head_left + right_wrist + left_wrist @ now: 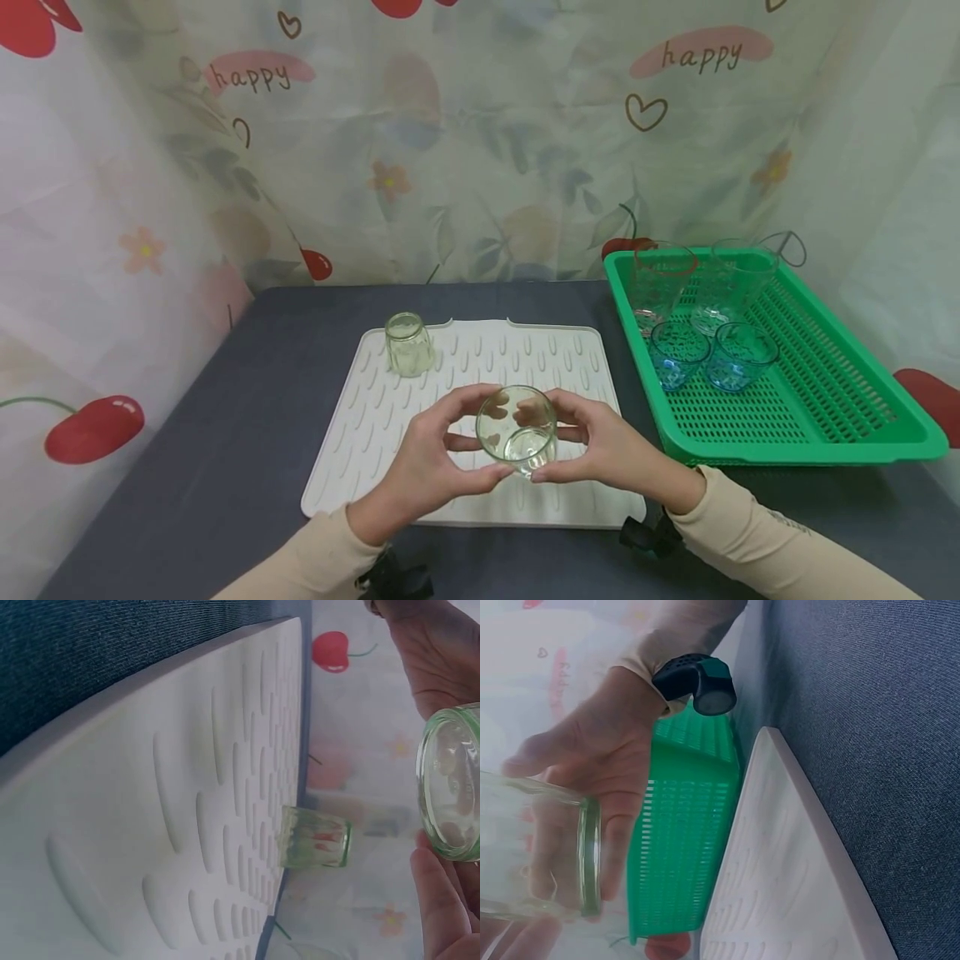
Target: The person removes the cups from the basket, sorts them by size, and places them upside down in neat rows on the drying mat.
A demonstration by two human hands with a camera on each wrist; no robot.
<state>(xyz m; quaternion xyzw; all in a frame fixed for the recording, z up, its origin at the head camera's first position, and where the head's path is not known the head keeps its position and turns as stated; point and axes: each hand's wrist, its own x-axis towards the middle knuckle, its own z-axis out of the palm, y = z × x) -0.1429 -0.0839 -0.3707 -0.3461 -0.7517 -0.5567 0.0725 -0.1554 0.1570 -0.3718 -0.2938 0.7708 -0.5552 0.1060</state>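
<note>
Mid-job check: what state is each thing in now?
White mat: flat
Held glass: off the mat
Left hand: gripping held glass
Right hand: gripping held glass
Mat glass: upside down
Green basket: partly filled
Red-rimmed glass: upright
Clear basket glass: upright
Left blue glass: upright
Right blue glass: upright

The glass is a clear, faintly green tumbler with a round rim and a thick base whose edge shows a deeper green. Its wall widens toward the mouth. It is held in the air between the left hand and the right hand, above the mat and apart from it. The mouth faces up, tipped toward the person; fingers show through the wall.
</note>
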